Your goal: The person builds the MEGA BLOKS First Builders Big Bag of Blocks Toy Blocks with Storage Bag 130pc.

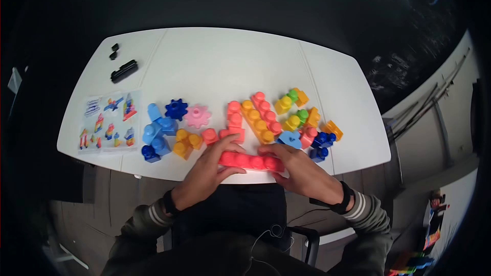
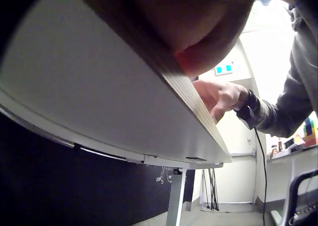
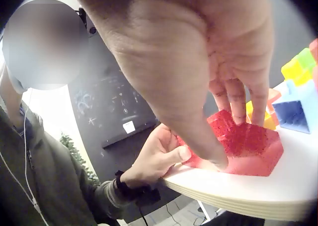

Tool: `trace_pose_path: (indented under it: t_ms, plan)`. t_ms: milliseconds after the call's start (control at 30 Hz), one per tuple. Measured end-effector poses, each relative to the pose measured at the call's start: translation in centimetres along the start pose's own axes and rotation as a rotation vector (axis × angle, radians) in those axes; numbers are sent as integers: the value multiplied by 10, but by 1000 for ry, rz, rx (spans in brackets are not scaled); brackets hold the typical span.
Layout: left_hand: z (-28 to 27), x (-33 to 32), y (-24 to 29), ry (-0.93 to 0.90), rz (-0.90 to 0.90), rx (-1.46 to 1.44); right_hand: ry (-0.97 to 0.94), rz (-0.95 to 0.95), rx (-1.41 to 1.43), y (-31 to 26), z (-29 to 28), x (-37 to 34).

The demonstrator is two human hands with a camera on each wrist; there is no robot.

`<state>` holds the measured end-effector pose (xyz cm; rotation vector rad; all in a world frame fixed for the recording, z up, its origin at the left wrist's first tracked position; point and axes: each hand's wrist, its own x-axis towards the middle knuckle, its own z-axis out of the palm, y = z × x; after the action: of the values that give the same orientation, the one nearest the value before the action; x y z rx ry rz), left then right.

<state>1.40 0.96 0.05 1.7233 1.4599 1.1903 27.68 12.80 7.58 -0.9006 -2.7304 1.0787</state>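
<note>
Near the table's front edge lies a long red building block [image 1: 250, 161] with a row of several round studs. My left hand [image 1: 203, 174] grips its left end, thumb on the near side and fingers on the far side. At the other end my right hand [image 1: 309, 175] pinches the block between thumb and fingers. The right wrist view shows the block's translucent red side [image 3: 248, 154] under that hand. An L of red blocks [image 1: 235, 120] stands just beyond the left fingers. In the left wrist view the left hand hides nearly all of the block.
Beyond the hands sit a yellow-orange block row [image 1: 257, 121], a blue gear [image 1: 176, 109], a pink gear [image 1: 197, 116] and light blue blocks [image 1: 159, 133]. Dark blue blocks [image 1: 322, 145] lie right. A picture sheet [image 1: 110, 122] and a black object [image 1: 124, 71] occupy the left.
</note>
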Motion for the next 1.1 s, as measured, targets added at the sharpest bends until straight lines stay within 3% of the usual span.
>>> trace_pose_path:
  t_ms: [33,100,233,300,400,567,633,733,933,967,1000,1100]
  plan:
    - [0,1,0,22,-11,20,-12,-30,3,1,0,2]
    - [2,2,-2,54,135,128,157,-255,-186,4,-1,5]
    - [3,0,-9,78,147,-30,217,-187,-51,-12,-27,21]
    - [3,-2,-7,106,194,59,316,-96,-226,-9,-40,34]
    - [4,-2,-6,129,256,133,369,40,-251,20,-41,60]
    - [2,-1,-6,160,267,100,364,-42,-273,39,-39,88]
    - [3,-1,-8,164,267,110,386,60,-210,37,-39,96]
    - [3,-2,-6,182,272,112,459,58,-276,37,-42,103]
    - [-1,-4,-11,202,244,129,598,-71,-227,-12,-68,55]
    - [-2,-2,-10,230,234,129,507,83,-122,-39,-72,38]
    - [-1,-1,-10,257,223,131,525,-125,-226,-28,-68,26]
    - [5,0,-20,302,256,48,345,-83,-187,-53,-52,-1]
